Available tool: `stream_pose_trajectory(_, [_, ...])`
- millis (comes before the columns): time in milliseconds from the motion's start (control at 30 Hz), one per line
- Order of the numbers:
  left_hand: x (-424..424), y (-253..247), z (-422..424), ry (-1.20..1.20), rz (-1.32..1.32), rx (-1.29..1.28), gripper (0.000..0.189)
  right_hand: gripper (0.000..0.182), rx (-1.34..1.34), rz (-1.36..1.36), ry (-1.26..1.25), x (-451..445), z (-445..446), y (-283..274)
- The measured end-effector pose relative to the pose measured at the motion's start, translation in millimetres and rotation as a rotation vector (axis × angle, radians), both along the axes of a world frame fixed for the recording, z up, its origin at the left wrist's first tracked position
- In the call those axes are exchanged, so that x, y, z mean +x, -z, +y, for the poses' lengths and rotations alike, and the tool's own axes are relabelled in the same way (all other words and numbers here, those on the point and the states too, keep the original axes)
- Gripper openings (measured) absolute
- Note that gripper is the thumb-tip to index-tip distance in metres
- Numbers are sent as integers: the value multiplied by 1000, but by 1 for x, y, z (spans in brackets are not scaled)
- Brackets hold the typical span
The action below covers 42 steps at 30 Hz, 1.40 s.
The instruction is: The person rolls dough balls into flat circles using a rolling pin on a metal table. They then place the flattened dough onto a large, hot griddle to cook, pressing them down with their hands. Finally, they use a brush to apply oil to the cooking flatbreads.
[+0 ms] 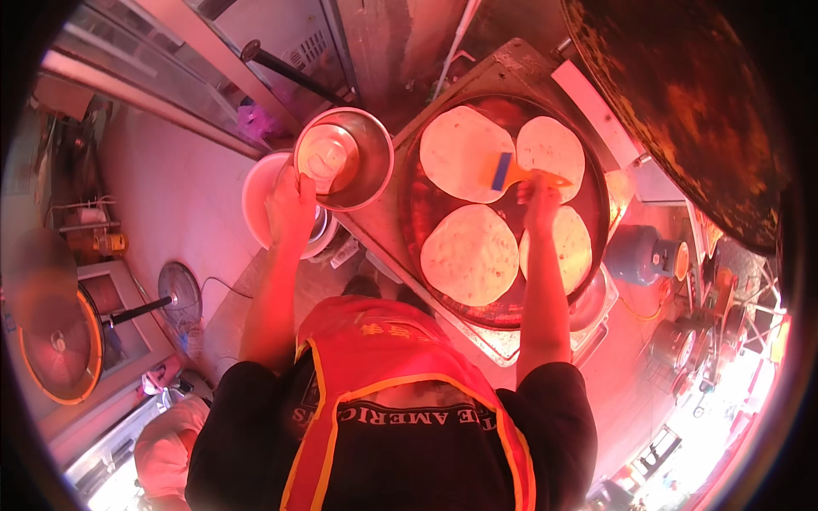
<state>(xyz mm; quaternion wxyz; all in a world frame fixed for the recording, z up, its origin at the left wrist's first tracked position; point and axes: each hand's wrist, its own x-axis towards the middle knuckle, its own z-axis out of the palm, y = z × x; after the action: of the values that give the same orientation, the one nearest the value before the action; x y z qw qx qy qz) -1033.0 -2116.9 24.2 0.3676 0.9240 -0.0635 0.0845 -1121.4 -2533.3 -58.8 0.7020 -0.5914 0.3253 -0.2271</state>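
Note:
My left hand [291, 204] grips the rim of a round metal bowl [367, 163], which is tilted and holds a pale substance against its left side. A flat pastry brush [521, 176] with a blue band is in my right hand [542, 199]. Its bristle end blurs over the upper-left flatbread [466, 153] on a large round griddle [418, 211]. I cannot tell whether the bristles touch the dough. Three more rounds lie there: an upper-right flatbread [551, 144], a lower-left flatbread [470, 255] and a lower-right flatbread [571, 246], partly hidden by my right forearm.
A big dark griddle lid [690, 115] stands raised at the upper right. Below the metal bowl is a pale basin [259, 198]. A gas cylinder [632, 254] stands right of the griddle. Two fans, one a pedestal fan [61, 345], are at the left.

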Motion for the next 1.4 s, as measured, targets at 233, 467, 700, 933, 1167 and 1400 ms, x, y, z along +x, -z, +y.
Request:
stream_pose_trajectory(233, [-6,-27,-35,93,51,-50,24,35,-87,-47,241,-61,8,-28])
stream_pose_trajectory(467, [-16,-3,-93,396,123,-103,18,27,60,-134,15,-49,132,-85])
stream_pose_trajectory(700, [-9,12,-134,480,160,-150,20,35,-58,-28,254,-186,97,-98])
stream_pose_trajectory(933, [-7,-11,-139,389,68,-144,15,52,-155,529,961,-447,-70,136])
stream_pose_trajectory(1167, [-50,-6,-138,69,134,-349,23,62,-221,856,685,-436,-151,299])
stream_pose_trajectory(1400, [-96,-23,-155,-39,219,-325,13,76,-369,1119,519,-387,-211,362])
